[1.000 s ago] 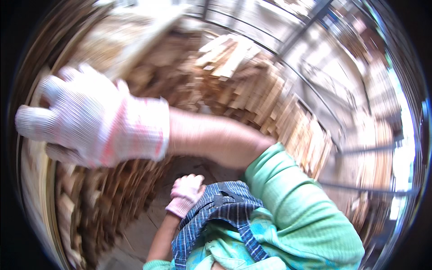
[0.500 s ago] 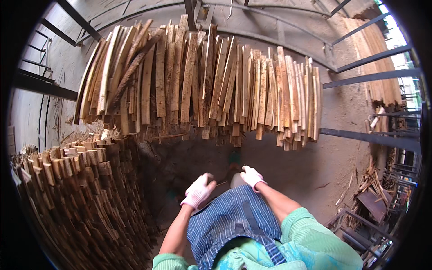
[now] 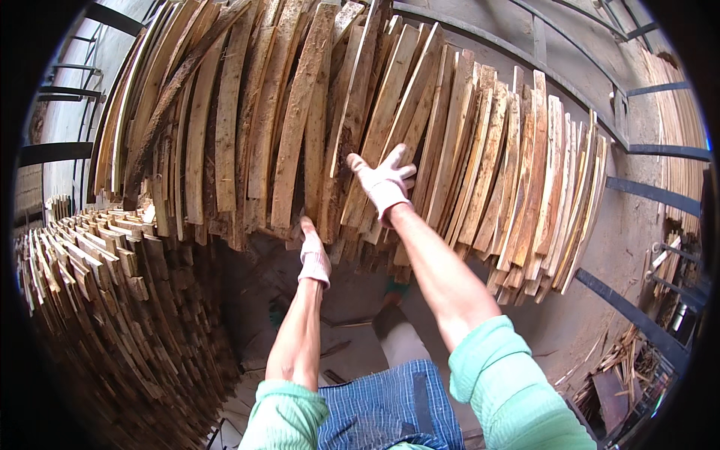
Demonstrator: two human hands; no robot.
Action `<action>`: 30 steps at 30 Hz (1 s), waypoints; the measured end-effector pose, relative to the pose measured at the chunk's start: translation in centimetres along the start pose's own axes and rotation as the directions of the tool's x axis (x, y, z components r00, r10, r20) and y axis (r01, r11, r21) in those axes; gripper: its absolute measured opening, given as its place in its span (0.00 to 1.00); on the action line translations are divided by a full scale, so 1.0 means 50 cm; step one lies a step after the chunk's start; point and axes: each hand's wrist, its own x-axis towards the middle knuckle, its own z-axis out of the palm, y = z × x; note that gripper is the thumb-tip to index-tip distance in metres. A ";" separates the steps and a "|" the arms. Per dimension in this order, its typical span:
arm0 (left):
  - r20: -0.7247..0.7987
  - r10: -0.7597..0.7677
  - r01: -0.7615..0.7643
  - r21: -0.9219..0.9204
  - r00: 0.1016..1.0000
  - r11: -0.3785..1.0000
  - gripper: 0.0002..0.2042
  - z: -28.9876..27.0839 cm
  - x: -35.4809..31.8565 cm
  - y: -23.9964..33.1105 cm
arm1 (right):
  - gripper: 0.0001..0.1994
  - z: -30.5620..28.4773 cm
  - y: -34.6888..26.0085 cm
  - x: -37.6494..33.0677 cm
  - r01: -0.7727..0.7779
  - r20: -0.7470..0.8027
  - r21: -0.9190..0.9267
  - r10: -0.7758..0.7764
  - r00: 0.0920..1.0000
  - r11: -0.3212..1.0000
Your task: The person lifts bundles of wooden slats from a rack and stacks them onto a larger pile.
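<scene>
Against a grey concrete wall (image 3: 480, 45) lean rough pale wooden slats (image 3: 300, 127). The gloved right hand (image 3: 384, 182) presses them, fingers spread; the gloved left hand (image 3: 313, 253) touches their lower ends, its fingers' state unclear.

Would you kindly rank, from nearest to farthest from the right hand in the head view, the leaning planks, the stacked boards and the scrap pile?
From the right hand:
1. Leaning planks, directly under its palm.
2. Stacked boards, far left.
3. Scrap pile, lower right by the floor.

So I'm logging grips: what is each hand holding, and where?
Both gloved hands are on leaning planks: the left hand at a plank's lower end, the right hand higher up. Full grasp cannot be told.
</scene>
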 end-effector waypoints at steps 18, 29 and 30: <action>0.502 0.260 -0.319 0.033 0.825 0.947 0.57 0.271 -0.203 0.137 | 0.52 -0.206 0.190 0.090 0.077 0.193 0.500 -0.197 0.961 0.863; 0.688 0.145 -0.261 0.066 0.711 0.963 0.39 0.001 -0.202 -0.024 | 0.36 -0.089 0.391 -0.173 0.105 0.483 0.501 -0.379 0.790 0.859; 0.740 0.078 -0.218 0.094 0.668 0.971 0.45 -0.048 -0.233 -0.035 | 0.38 -0.100 0.418 -0.212 0.151 0.501 0.479 -0.410 0.762 0.865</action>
